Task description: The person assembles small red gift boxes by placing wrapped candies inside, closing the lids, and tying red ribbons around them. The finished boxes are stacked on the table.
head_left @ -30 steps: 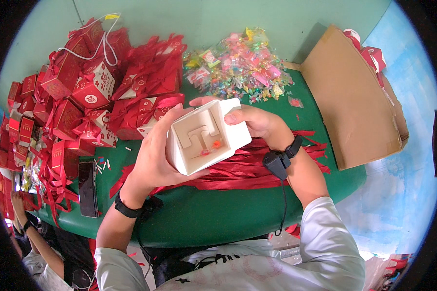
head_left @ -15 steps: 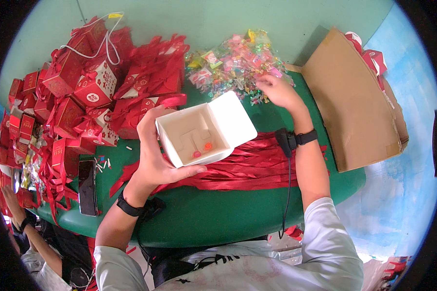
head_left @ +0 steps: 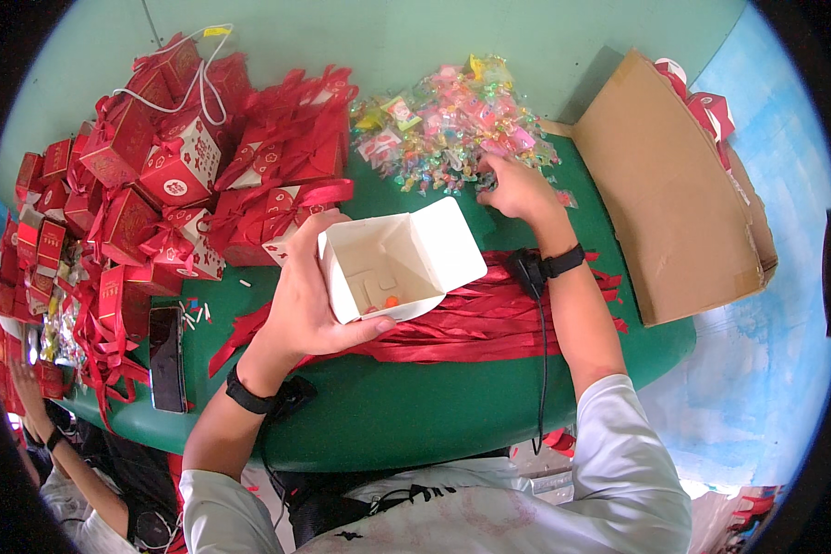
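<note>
My left hand [head_left: 307, 305] grips a small open box [head_left: 342, 291] with pale inner walls, tilted so that its inside shows. Its white lid flap [head_left: 451, 245] is folded out to the right. A few small orange and pink pieces [head_left: 391, 301] lie at the bottom of the box. My right hand [head_left: 519, 189] is at the near edge of a pile of wrapped candies [head_left: 452, 120], fingers curled toward the thumb. Whatever lies between those fingertips is too small to make out.
Red gift boxes [head_left: 120, 143] with ribbons are heaped at left. Red ribbons [head_left: 471, 323] lie across the green table [head_left: 415, 415]. A phone [head_left: 166, 358] rests left of my arm. A cardboard box [head_left: 669, 194] stands at right. Another person's hand [head_left: 30, 392] shows at far left.
My right hand has moved slightly nearer and left along the candies, and some candies have shifted. The box in my left hand has moved a little right and down.
</note>
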{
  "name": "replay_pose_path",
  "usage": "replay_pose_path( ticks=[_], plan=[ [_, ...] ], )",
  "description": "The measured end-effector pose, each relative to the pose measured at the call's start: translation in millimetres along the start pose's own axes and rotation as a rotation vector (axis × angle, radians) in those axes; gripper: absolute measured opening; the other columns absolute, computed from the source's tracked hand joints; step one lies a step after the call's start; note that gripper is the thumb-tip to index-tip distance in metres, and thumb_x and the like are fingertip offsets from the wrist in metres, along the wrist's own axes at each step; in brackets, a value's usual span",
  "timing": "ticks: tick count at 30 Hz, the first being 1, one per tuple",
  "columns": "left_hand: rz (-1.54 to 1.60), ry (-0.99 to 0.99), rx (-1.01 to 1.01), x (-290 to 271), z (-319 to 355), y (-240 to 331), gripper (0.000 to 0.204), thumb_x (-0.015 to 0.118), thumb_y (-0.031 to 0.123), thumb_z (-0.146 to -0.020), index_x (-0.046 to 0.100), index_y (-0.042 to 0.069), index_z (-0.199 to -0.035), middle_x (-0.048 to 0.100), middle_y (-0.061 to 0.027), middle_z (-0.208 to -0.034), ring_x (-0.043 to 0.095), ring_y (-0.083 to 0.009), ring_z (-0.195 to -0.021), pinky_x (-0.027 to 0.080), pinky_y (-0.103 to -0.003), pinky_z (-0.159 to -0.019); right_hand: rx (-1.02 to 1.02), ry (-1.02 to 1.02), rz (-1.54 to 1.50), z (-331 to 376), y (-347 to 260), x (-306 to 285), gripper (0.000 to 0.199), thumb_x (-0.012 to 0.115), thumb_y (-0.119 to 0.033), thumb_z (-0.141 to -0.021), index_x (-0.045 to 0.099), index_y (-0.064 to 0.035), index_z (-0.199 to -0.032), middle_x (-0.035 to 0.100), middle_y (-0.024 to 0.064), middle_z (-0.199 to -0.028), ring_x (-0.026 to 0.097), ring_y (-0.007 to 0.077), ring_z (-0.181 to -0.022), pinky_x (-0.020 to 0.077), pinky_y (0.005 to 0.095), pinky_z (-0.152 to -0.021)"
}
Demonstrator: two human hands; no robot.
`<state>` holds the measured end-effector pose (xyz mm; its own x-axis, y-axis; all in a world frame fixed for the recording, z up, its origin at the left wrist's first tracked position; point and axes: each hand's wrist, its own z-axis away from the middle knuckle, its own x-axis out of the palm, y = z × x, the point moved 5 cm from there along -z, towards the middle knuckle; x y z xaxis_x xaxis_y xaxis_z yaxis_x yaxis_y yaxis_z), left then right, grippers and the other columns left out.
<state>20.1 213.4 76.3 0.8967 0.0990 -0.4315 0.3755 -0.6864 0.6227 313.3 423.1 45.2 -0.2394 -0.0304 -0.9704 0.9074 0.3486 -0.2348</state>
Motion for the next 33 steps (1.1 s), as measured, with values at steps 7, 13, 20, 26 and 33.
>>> replay_pose_path(
  ticks=[7, 13, 20, 26, 33],
  plan=[
    [-0.071, -0.042, 0.009, 0.4, -4.2, 8.3, 0.115, 0.098, 0.04, -0.067, 0.03, 0.0, -0.149, 0.059, -0.0229, -0.128, 0.067, -0.037, -0.112, 0.052, -0.047, -0.098, -0.027, -0.024, 0.059, -1.7, 2.4, 4.3, 0.038, 0.082, -0.027, -0.082, 0.073, -0.0109, -0.114, 0.074, 0.0175, -0.113, 0.068, 0.0374, -0.11, 0.054, 0.0472, -0.094],
    [-0.099, -0.043, 0.027, 1.0, -2.8, 6.5, 0.114, 0.098, 0.042, -0.067, 0.032, -0.001, -0.148, 0.06, -0.0231, -0.128, 0.067, -0.0372, -0.111, 0.053, -0.046, -0.097, -0.045, -0.04, 0.082, -1.4, 1.7, 4.8, 0.032, 0.08, -0.024, -0.084, 0.075, -0.0112, -0.113, 0.074, 0.0173, -0.113, 0.069, 0.0374, -0.109, 0.0544, 0.047, -0.094],
    [-0.145, -0.046, 0.007, 1.4, -0.8, 4.8, 0.113, 0.096, 0.048, -0.068, 0.034, -0.003, -0.148, 0.058, -0.023, -0.131, 0.066, -0.0377, -0.114, 0.052, -0.046, -0.1, -0.177, -0.066, -0.195, -8.3, 10.7, -13.1, 0.026, 0.075, -0.014, -0.091, 0.072, -0.0065, -0.115, 0.075, 0.011, -0.113, 0.073, 0.025, -0.097, 0.0568, 0.0374, -0.088],
    [-0.187, -0.059, -0.056, 2.5, 0.2, -0.2, 0.113, 0.094, 0.051, -0.069, 0.036, -0.006, -0.148, 0.056, -0.0238, -0.135, 0.064, -0.0379, -0.119, 0.05, -0.046, -0.103, -0.204, 0.033, -0.679, 24.9, -57.1, -73.3, 0.025, 0.075, -0.01, -0.096, 0.071, -0.0042, -0.12, 0.075, 0.0065, -0.112, 0.07, 0.0166, -0.098, 0.0561, 0.032, -0.089],
    [-0.196, -0.062, -0.077, 5.2, -1.5, 2.3, 0.113, 0.094, 0.051, -0.07, 0.036, -0.006, -0.148, 0.056, -0.0256, -0.135, 0.064, -0.0399, -0.119, 0.051, -0.047, -0.103, -0.623, -0.138, -0.773, 78.7, -125.0, -101.3, 0.031, 0.079, -0.006, -0.09, 0.072, -0.0052, -0.121, 0.069, 0.0023, -0.117, 0.064, 0.0123, -0.102, 0.0523, 0.0291, -0.091]
  ],
)
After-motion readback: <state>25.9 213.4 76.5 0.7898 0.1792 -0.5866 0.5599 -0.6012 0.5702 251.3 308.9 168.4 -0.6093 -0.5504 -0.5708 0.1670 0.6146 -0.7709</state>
